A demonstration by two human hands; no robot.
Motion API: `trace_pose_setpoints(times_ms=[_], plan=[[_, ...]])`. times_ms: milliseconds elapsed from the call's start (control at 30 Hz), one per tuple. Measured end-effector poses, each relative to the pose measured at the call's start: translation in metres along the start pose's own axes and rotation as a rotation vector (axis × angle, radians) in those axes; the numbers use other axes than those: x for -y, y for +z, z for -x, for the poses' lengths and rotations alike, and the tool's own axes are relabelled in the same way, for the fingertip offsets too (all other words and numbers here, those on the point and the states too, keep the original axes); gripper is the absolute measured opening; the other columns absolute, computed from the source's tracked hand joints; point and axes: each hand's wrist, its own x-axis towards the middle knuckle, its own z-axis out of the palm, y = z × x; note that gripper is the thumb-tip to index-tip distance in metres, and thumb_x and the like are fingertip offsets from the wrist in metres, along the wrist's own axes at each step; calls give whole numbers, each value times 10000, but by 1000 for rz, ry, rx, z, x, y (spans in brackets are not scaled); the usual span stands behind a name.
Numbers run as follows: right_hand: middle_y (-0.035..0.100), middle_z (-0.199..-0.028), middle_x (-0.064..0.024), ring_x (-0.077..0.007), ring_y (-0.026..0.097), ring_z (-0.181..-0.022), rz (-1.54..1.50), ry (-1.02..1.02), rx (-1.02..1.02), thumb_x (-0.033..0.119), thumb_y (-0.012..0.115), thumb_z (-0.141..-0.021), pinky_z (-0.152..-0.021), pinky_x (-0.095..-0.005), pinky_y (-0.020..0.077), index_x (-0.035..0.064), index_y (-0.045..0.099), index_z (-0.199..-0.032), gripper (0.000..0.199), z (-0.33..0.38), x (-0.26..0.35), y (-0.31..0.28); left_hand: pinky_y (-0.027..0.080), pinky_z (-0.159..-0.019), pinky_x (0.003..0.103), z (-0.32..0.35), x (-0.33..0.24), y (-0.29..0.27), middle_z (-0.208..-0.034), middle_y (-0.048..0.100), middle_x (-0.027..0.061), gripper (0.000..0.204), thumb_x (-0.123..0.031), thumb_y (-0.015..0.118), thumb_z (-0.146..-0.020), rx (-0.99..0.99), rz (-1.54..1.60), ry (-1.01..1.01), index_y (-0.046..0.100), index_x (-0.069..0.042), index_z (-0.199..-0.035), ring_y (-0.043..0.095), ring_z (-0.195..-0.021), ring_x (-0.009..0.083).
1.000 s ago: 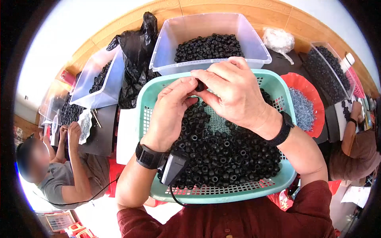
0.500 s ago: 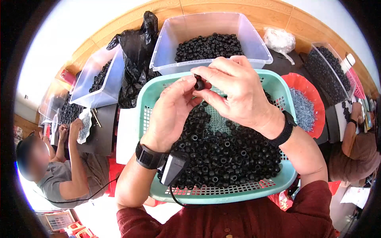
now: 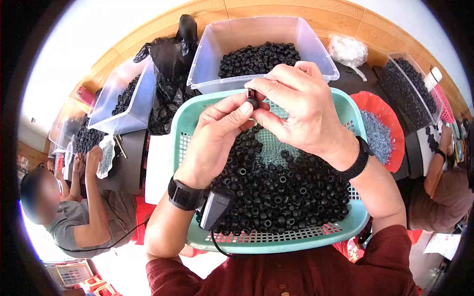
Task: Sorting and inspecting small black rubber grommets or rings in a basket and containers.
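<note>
Over the far side of the green perforated basket (image 3: pixel 363 207), my two hands meet at a small black bead-like part (image 3: pixel 252 102). My left hand (image 3: pixel 215 130) pinches it from below between thumb and fingers. From the right, my right hand (image 3: pixel 302 103) closes its thumb and index finger about the part's upper end, where a narrower dark piece stands up. Whether that is a separate piece I cannot tell. Below them the basket holds many loose black hollow beads (image 3: pixel 281 197). Each wrist wears a black band.
A clear bin (image 3: pixel 316 64) of black parts stands behind the basket, beside a black plastic bag (image 3: pixel 170 74). A red dish (image 3: pixel 397 140) with small blue-grey pieces lies right. More bins flank the table. People (image 3: pixel 94 217) work at left and right.
The black part has been turned between my fingers, and its narrower end now points up. My left thumb has shifted onto its side; my right hand has moved slightly right.
</note>
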Motion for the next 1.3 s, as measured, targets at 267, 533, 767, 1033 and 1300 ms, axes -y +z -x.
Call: trace_pose_setpoints(times_ms=[267, 533, 767, 1033, 1300], plan=[[553, -763, 2, -167, 560, -704, 158, -100, 0, 112, 751, -601, -747, -339, 390, 67, 657, -922, 337, 2, 4, 2, 464, -794, 222, 3, 2, 2, -972, 663, 32, 218, -38, 624, -859, -103, -242, 91, 638, -10, -1074, 597, -873, 87], [531, -764, -6, -170, 553, -712, 188, -142, 16, 132, 746, -618, -760, -349, 388, 62, 643, -931, 336, 6, 0, 9, 453, -789, 206, 5, 3, 7, -957, 660, 22, 208, -54, 636, -855, -167, -382, 100, 654, 5, -1054, 574, -864, 59], [535, -754, -7, -175, 549, -694, 179, -118, 40, 145, 775, -579, -777, -338, 388, 69, 644, -922, 375, 1, 4, -2, 429, -718, 199, 4, 2, 3, -939, 665, 10, 214, -117, 610, -886, -174, -372, 112, 662, -7, -1063, 562, -822, 46], [562, -778, -2, -164, 560, -706, 112, -137, 40, 138, 787, -546, -760, -336, 397, 74, 655, -938, 418, 1, 4, -2, 412, -741, 235, 5, -2, -4, -935, 654, 7, 195, -206, 576, -888, -125, -64, -62, 671, -68, -988, 573, -838, 87], [527, -821, -3, -147, 571, -766, 82, -147, 26, 185, 758, -615, -772, -339, 369, 90, 625, -935, 359, 1, -1, 1, 409, -741, 240, 4, -4, -2, -911, 650, 5, 184, -195, 581, -881, -130, -92, -52, 675, -60, -965, 565, -836, 85]])
